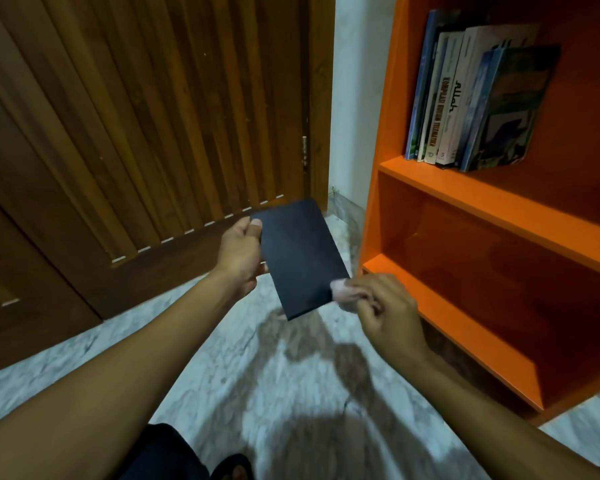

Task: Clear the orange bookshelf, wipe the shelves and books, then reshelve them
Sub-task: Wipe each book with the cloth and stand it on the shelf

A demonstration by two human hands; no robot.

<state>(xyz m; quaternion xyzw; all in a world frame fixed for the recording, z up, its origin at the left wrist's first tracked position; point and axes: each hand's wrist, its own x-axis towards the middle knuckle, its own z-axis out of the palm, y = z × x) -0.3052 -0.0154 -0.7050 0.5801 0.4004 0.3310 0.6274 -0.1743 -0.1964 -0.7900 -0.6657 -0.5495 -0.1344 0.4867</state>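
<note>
A dark navy book (300, 258) hangs in the air in front of me, above the floor. My left hand (241, 254) grips its upper left edge, thumb on the cover. My right hand (387, 315) pinches a small whitish cloth (342, 294) that touches the book's lower right corner. The orange bookshelf (492, 199) stands to the right. Several books (471, 95) lean together on its upper shelf. The two lower shelves hold nothing that I can see.
A brown slatted wooden door (146, 126) fills the left and back. A strip of white wall (355, 98) runs between door and shelf. The floor (257, 368) is pale marble tile. A dark-clad knee (174, 455) shows at the bottom edge.
</note>
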